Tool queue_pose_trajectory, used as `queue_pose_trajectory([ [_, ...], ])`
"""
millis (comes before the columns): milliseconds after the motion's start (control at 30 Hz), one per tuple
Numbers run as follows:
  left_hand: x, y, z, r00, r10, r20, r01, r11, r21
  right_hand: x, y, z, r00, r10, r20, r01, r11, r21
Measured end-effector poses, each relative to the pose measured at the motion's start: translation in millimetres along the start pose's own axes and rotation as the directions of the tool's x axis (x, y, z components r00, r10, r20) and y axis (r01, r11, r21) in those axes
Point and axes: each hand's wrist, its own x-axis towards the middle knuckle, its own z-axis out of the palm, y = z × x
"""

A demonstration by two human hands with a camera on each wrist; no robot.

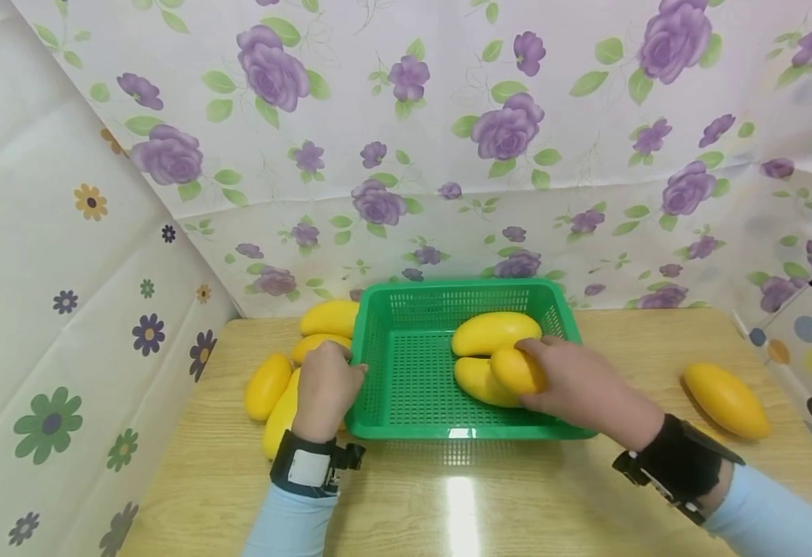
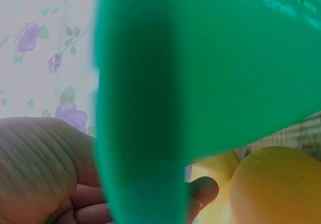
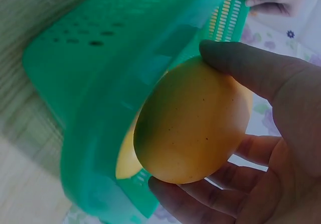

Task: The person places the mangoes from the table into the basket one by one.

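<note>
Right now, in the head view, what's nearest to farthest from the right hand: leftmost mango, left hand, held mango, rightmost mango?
1. Held mango: in the right hand.
2. Rightmost mango: right of the basket.
3. Left hand: at the left rim.
4. Leftmost mango: left of the basket.

White glare on the tabletop (image 1: 406,495), blurry basket rim (image 2: 143,103) up close

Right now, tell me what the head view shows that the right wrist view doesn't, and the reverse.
Only the head view: the far-right yellow fruit on the table, and light-blue sleeves.
Only the right wrist view: tiny dark specks on the held fruit.
Both: the right hand gripping that fruit, the green basket, and the left hand at the basket.
</note>
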Motion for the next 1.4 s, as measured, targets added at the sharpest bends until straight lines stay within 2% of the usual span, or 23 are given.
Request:
queue_pose_trajectory([
  [367,-0.7,0.6,-0.8,1.000,0.005,-0.003,-0.005,1.000,0.002,-1.1,-6.7,12.8,0.997,-0.059,0.050,0.059,0.998,-0.005],
  [833,0.1,0.8,-0.1,1.000,0.011,-0.014,-0.010,1.000,0.007,-3.5,-2.3,17.1,0.993,-0.076,0.091,0.076,0.997,0.004],
  [1400,0.1,0.2,0.8,1.000,0.017,-0.012,-0.017,1.000,0.007,-4.7,2.9,22.3,0.986,-0.139,0.090,0.138,0.990,0.027],
])
